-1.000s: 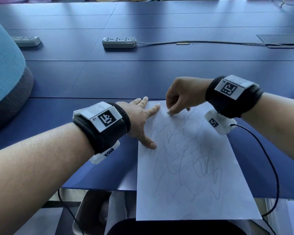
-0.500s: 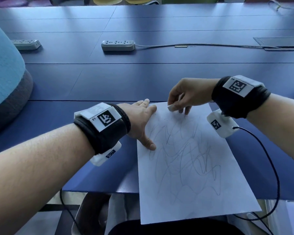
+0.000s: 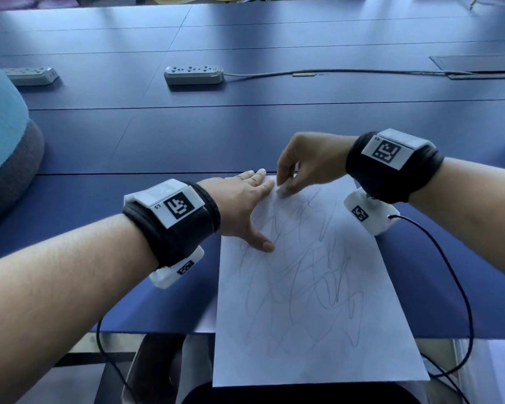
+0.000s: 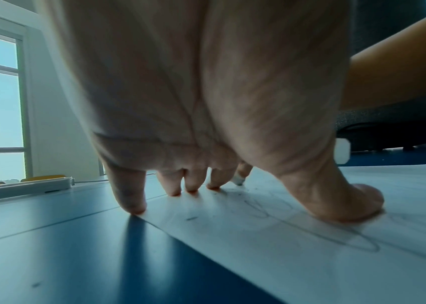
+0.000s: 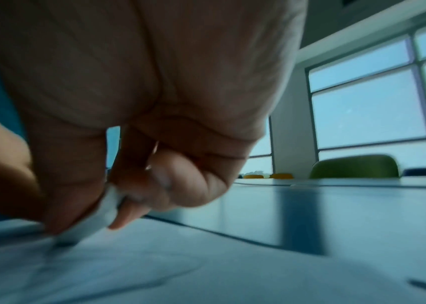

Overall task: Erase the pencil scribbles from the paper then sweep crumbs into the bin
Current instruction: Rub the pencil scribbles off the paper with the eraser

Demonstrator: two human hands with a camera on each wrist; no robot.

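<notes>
— White paper (image 3: 309,287) is laid lengthwise on the blue tabletop (image 3: 245,135), its long axis running away from the person and its near end hung over the tabletop edge. Grey pencil scribbles (image 3: 306,275) are spread over most of it.

— How is each grip set?

— The left hand (image 3: 242,208) is pressed flat, its fingers (image 4: 128,197) straight and planted on the far left corner, its thumb on the sheet. The right hand (image 3: 306,164) is closed on a small white eraser (image 3: 283,191), which is pinched between thumb and fingertips and set against the far edge, just beside the left fingertips.

— Which way does the work lie from the eraser?

— Nearly all the marks lie nearer the person than the eraser, so strokes toward the body, along the long axis, are judged to be called for. Erasing is judged barely begun. A few dark crumbs (image 4: 191,218) are seen by the left fingers.

— And the bin? Any writing?

— A dark shape under the near edge may be the bin; it cannot be told. "L5" is read on the left wristband tag (image 3: 172,205); the right tag's lettering is too small to read surely.
</notes>
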